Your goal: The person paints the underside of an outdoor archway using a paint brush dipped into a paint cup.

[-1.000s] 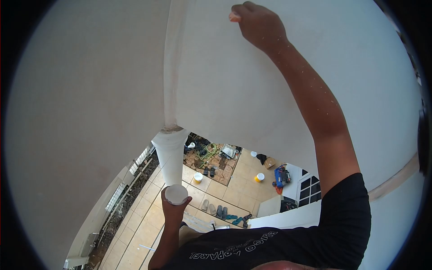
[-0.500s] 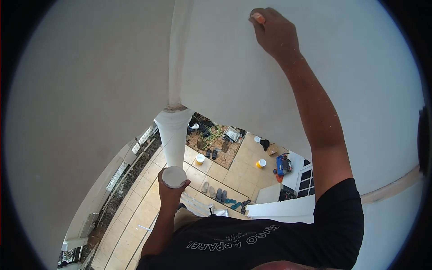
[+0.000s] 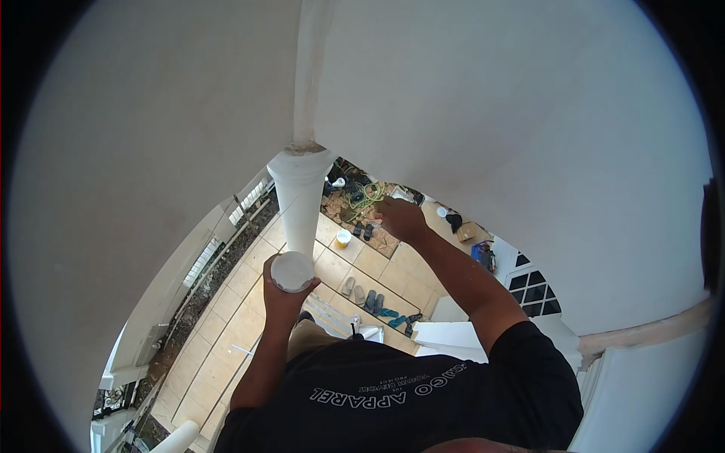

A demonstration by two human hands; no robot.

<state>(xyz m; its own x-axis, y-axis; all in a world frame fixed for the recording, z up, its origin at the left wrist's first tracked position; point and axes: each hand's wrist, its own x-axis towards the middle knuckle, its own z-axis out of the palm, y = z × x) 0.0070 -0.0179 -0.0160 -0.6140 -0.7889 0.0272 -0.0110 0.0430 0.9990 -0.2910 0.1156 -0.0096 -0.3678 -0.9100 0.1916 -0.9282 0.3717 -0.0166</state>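
My left hand (image 3: 285, 300) is closed around a round white tub (image 3: 292, 272), its pale top facing up, with the thumb along the right side. Out in front and lower than the ceiling, my right hand (image 3: 400, 219) has its fingers curled together. A small orange object showed in those fingers a moment earlier; now the fingers hide it. Above both hands spreads a smooth white ceiling (image 3: 483, 98), with a raised band (image 3: 304, 75) running down to a white column (image 3: 298, 196).
Far below lies a tiled floor (image 3: 219, 332) with several pairs of sandals (image 3: 370, 302), a white-and-yellow bucket (image 3: 343, 238), a green hose (image 3: 365, 198), a cardboard box (image 3: 470, 234) and a blue machine (image 3: 483, 255). A pale metal frame (image 3: 332, 317) stands just below me.
My right hand has come down from the ceiling toward the middle, over the floor. My left hand still holds the tub, slightly higher in view. The view has shifted a little.
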